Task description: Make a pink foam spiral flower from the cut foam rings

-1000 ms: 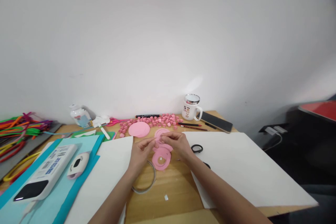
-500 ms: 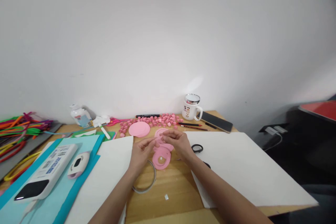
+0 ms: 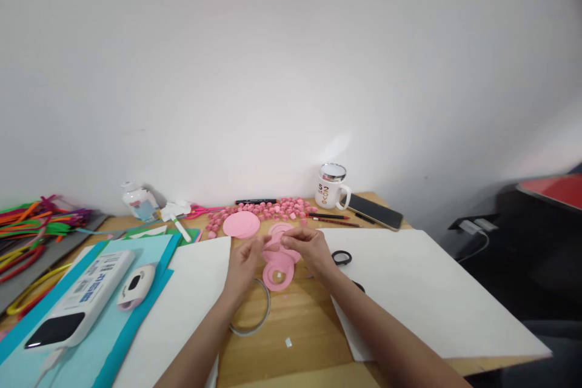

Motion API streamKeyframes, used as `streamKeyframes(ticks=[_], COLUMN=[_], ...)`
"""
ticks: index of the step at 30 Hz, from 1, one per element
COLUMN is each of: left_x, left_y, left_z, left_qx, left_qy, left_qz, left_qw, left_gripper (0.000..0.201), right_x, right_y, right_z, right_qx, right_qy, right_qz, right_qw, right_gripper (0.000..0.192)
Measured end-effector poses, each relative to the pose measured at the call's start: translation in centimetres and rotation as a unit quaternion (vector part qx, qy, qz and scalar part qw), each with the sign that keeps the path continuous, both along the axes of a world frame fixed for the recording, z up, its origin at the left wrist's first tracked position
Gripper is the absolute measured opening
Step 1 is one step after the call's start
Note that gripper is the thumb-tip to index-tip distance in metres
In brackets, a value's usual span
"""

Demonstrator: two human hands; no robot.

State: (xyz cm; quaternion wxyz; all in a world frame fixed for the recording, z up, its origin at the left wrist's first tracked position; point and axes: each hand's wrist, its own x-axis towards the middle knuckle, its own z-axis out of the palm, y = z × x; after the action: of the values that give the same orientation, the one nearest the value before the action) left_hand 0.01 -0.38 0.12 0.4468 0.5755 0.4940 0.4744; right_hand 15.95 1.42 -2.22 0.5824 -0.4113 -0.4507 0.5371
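Note:
My left hand (image 3: 242,264) and my right hand (image 3: 307,250) meet over the middle of the wooden table (image 3: 300,327). Their fingertips pinch a small pink paper piece (image 3: 274,244) between them. Just under the hands lie pink paper rings (image 3: 278,274), stacked flat on the wood. A roll of clear tape (image 3: 253,315) lies under my left wrist. A pink paper disc (image 3: 241,224) and a heap of small pink paper rolls (image 3: 273,208) sit farther back.
White sheets (image 3: 422,291) lie right and left of the hands. A power bank (image 3: 77,306) and a small white device (image 3: 135,284) rest on blue sheets (image 3: 113,339). A mug (image 3: 331,185), a phone (image 3: 374,211), pencils (image 3: 328,217), a black ring (image 3: 341,257) and coloured pipe cleaners (image 3: 31,230) surround them.
My hands have drawn slightly closer together over the pink rings, and the left fingers have shifted toward the right hand. Everything else stays put.

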Motion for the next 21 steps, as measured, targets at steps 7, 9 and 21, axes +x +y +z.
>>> streamKeyframes(ticks=[7, 9, 21], left_x=[0.17, 0.16, 0.23], left_y=[-0.25, -0.25, -0.27], left_z=[0.67, 0.74, 0.65], left_qx=[0.037, 0.047, 0.056], left_qy=[0.045, 0.046, 0.047], left_qz=[-0.015, -0.014, -0.027], left_qw=[0.998, 0.998, 0.997], left_gripper=[0.028, 0.027, 0.025], right_x=[-0.15, -0.12, -0.02], right_y=[-0.16, -0.15, -0.02], right_z=[0.38, 0.36, 0.09], right_qx=[-0.009, -0.004, 0.003], right_qy=[0.010, 0.015, 0.053], right_qz=[0.034, 0.046, 0.049], right_qw=[0.999, 0.999, 0.997], right_gripper=[0.025, 0.026, 0.022])
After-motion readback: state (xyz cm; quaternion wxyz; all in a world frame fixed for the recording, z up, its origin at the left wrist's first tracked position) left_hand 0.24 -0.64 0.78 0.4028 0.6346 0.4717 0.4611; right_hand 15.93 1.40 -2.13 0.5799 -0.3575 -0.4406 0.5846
